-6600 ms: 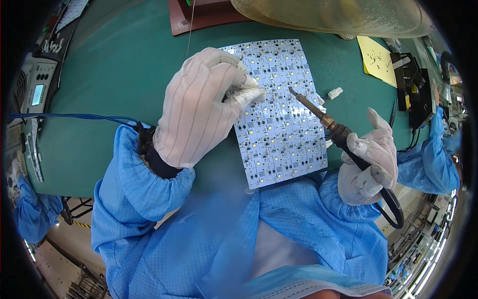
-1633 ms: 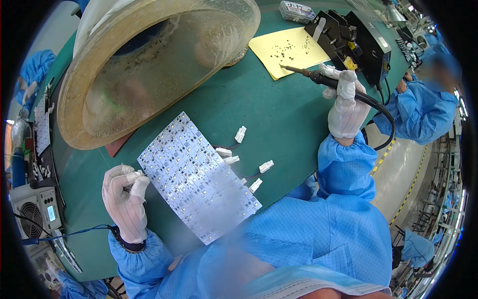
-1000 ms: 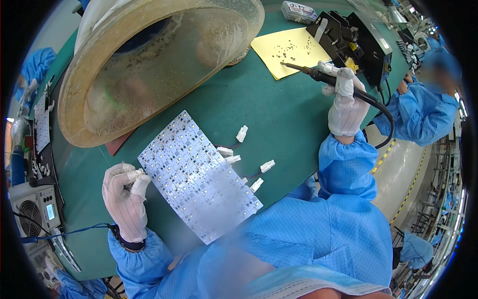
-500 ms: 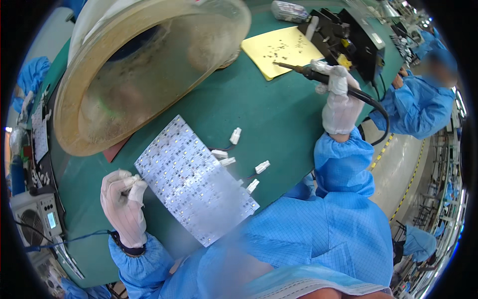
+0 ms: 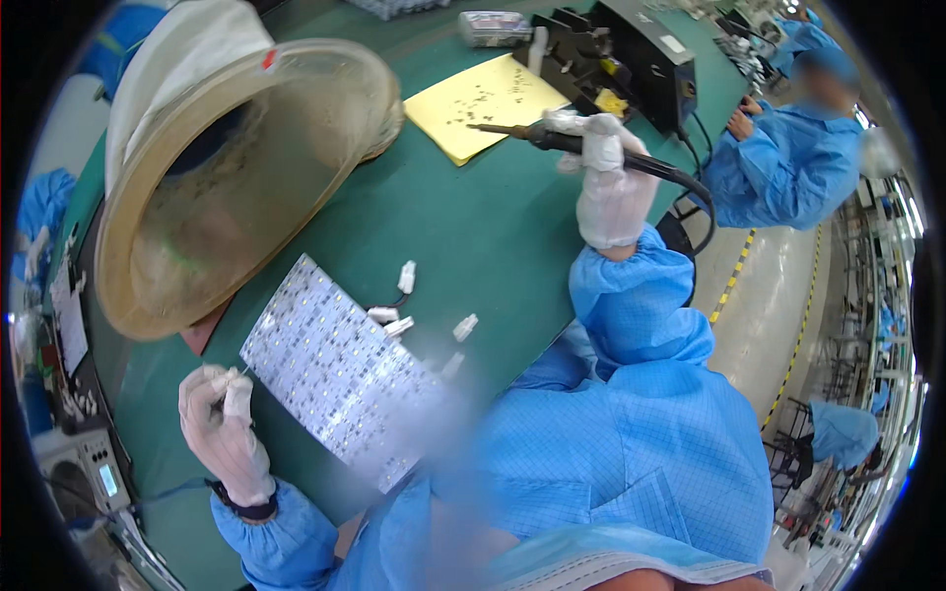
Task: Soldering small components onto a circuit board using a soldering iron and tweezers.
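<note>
My right hand (image 5: 616,182), in a white glove, grips a soldering iron (image 5: 562,138). The iron's tip points left over a yellow sheet (image 5: 463,148) scattered with small dark bits. My left hand (image 5: 225,424), also gloved, is closed in a pinch beside the left corner of a white LED circuit board (image 5: 330,369). What its fingertips hold, if anything, is too small to make out. The board lies at a slant on the green table, its near end blurred by a haze. White plug connectors (image 5: 407,276) lie along its right side, some on short dark wires.
A large cloudy fume hood (image 5: 236,187) fills the upper left. Behind the sheet stand a black tray (image 5: 576,64) and a black box (image 5: 645,69). A grey device with a lit display (image 5: 106,480) sits at far left. Across the table's right end is a co-worker in blue (image 5: 788,172).
The whole view has shifted, so most table items appear farther left. Both hands keep nearly the same pose, with the iron's tip still over the yellow sheet.
</note>
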Tool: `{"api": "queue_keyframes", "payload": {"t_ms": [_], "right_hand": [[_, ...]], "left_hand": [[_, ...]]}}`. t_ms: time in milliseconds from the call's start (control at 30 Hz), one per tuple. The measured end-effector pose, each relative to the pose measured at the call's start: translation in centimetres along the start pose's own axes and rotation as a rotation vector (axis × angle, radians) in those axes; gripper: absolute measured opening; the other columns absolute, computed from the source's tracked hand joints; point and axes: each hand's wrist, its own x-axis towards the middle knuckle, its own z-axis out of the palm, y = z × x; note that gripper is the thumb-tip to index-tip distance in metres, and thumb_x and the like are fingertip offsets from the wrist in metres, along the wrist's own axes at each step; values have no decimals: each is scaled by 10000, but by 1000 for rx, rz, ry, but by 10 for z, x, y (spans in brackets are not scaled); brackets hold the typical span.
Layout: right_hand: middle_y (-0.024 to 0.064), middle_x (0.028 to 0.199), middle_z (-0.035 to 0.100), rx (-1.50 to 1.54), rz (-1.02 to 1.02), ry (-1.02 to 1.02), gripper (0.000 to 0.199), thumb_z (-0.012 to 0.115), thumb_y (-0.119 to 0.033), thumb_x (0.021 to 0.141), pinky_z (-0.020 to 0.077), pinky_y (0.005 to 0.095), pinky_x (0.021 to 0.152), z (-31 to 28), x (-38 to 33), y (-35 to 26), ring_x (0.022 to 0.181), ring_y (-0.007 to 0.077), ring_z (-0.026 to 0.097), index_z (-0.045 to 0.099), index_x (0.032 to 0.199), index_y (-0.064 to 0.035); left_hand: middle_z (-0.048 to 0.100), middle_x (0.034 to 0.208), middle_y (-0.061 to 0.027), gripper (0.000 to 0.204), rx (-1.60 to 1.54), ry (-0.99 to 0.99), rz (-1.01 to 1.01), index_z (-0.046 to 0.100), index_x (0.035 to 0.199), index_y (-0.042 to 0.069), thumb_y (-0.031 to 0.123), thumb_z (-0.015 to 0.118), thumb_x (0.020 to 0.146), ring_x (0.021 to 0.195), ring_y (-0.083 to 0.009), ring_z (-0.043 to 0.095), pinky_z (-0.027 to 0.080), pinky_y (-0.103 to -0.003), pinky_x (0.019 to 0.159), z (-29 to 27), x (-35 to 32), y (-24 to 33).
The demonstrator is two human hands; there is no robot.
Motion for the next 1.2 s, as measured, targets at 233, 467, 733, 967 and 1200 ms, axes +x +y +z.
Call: {"api": "queue_keyframes", "payload": {"t_ms": [233,467,733,967,1200], "right_hand": [[162,979,707,69,-6,53,417,584,-388,965,527,285,577,-13,-6,-5,806,209,673,647,1054,15],[160,874,713,11,-105,35,700,504,-634,919,452,264,637,2,-34,-37,624,125,538,694,998,35],[236,1017,684,352,-117,-289,510,522,-490,968,515,282,572,17,-71,-60,861,315,671,674,1011,-6],[121,572,639,291,-283,-591,646,374,-541,1000,429,557,980,33,-80,-62,522,198,600,660,965,38],[106,646,637,141,-443,-595,533,438,-481,992,486,597,900,43,-102,-70,572,226,578,690,919,-18]], "left_hand": [[639,932,-126,85,-8,9,-14,621,829,-26,47,659,807,889,-231,598,455,-323,827,-2,5,-1],[640,930,-127,110,-22,-17,-24,638,828,-19,85,672,812,829,-219,603,465,-307,705,-2,4,1],[622,908,-121,121,-70,-68,51,680,834,4,110,712,784,715,-221,610,479,-329,600,2,4,-4],[653,950,-114,144,38,-40,192,699,777,39,162,735,711,840,-277,615,489,-368,716,3,2,-14],[649,985,-95,190,56,-94,232,637,775,44,174,761,712,835,-275,610,480,-367,753,3,-3,-16]]}}
